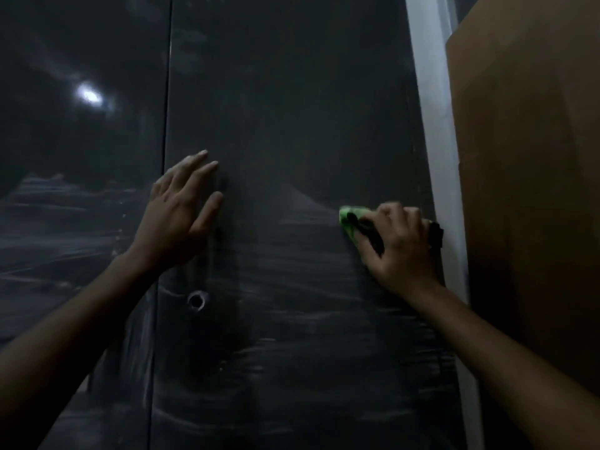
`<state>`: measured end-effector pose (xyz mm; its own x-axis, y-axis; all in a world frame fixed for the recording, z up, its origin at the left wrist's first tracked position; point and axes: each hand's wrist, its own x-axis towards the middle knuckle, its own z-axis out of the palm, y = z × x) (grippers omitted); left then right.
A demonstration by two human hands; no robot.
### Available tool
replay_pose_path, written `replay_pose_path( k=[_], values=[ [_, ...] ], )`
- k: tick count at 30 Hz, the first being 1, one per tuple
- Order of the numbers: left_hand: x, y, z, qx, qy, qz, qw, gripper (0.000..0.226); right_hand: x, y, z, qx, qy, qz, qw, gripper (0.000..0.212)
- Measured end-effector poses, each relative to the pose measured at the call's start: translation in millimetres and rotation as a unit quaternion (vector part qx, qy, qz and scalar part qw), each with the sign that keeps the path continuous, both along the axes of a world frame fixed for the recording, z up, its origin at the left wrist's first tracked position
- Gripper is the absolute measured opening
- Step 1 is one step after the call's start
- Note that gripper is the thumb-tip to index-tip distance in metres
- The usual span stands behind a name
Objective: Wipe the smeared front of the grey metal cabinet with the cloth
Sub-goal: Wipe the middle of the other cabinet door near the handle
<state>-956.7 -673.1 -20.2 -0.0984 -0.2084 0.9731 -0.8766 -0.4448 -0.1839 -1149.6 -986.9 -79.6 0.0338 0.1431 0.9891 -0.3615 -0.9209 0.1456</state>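
Two door panels make up the grey metal cabinet (292, 125) front, streaked mostly low down. The green cloth (349, 220), bunched in the right hand (402, 245), presses near the right door's outer edge; smears run leftward and below. The left hand (181, 212) lies flat, fingers straight, beside the centre seam. A keyhole (196, 301) sits below it; brown cardboard (526, 190) stands right.

Cabinet (292, 125): dark glossy metal, hazy smears. Cloth (352, 219): soft green fabric. Board (526, 190): matt cardboard.
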Motion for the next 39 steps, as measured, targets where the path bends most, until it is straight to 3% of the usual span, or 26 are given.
replay_pose_path(
  k=[2,7,9,14,18,20,27,33,37,39],
  values=[
    [9,12,-35,-0.022,0.014,-0.004,1.0,0.06,-17,-16,-21,-0.039,0.035,0.002,0.999,0.029],
    [39,12,-80,-0.014,0.033,0.025,0.999,0.07,-8,-4,40,0.143,-0.097,0.003,0.985,0.03],
    [48,10,-84,-0.012,0.013,0.045,0.999,0.071,5,15,34,0.11,-0.087,0.014,0.99,0.031],
    [64,7,-85,-0.014,-0.008,0.058,0.998,0.074,-15,-13,-50,-0.028,0.024,0.031,0.999,0.028],
    [69,6,-87,-0.018,-0.015,0.063,0.998,0.077,-14,-18,9,0.118,-0.104,0.016,0.987,0.028],
    [69,7,-86,-0.015,-0.015,0.059,0.998,0.077,0,2,30,0.138,-0.115,0.006,0.984,0.031],
    [69,8,-88,-0.019,-0.019,0.056,0.998,0.077,-10,-4,-71,-0.056,0.032,0.016,0.998,0.028],
    [70,7,-88,-0.023,-0.022,0.056,0.998,0.078,4,8,1,0.13,-0.106,0.01,0.986,0.027],
    [73,7,-88,-0.026,-0.028,0.06,0.997,0.078,2,3,-70,-0.04,0.03,0.033,0.998,0.029],
    [72,7,-87,-0.026,-0.03,0.058,0.998,0.077,-16,-14,-91,-0.078,0.067,0.02,0.995,0.031]
  ],
)
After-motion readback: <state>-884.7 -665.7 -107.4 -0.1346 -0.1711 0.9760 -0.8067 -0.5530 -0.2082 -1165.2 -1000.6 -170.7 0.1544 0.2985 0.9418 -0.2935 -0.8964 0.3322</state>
